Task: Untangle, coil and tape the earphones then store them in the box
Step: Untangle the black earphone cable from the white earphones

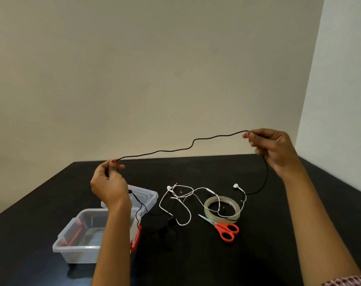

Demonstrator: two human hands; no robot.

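Note:
A black earphone cable stretches in the air between my hands, above the black table. My left hand pinches its left end; more black cable hangs from it down past the box. My right hand pinches the other end, and the cable drops from it to the table. White earphones lie tangled on the table between the hands, one strand running over the clear tape roll. The clear plastic box stands open at the left, partly hidden by my left forearm.
Orange-handled scissors lie just in front of the tape roll. The box's clear lid rests behind it. A red latch shows on the box's right side. Pale walls rise behind the table's far edge.

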